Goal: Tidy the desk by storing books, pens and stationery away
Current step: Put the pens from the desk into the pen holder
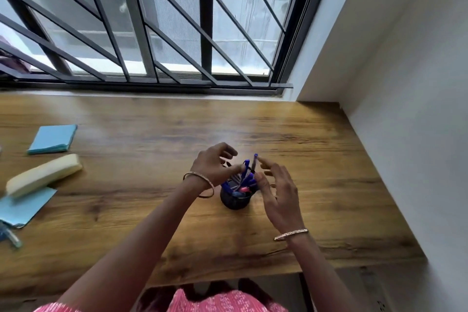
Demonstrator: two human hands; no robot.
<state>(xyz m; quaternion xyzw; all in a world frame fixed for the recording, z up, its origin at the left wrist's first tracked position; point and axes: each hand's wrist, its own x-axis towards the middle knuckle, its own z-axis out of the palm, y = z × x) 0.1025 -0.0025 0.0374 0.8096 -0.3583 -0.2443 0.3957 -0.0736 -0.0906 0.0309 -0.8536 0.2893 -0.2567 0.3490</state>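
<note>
A black mesh pen holder (235, 200) stands on the wooden desk (152, 210), right of centre. Several blue pens (244, 178) and a pink one stick out of it, and one blue pen (255, 162) rises higher than the rest. My left hand (214, 163) hovers over the holder's left side with loosely curved fingers, its thumb reaching toward the pens. My right hand (279, 194) is on the holder's right side with spread, nearly straight fingers, its thumb close to the tall pen. Both hands are slightly blurred, and neither plainly grips anything.
At the desk's left lie a blue pad of notes (52, 139), a pale yellow case (43, 175) on a blue sheet (22, 208), and a small bluish item (10, 235) near the edge. A barred window (152, 33) runs behind; a white wall (405, 134) bounds the right.
</note>
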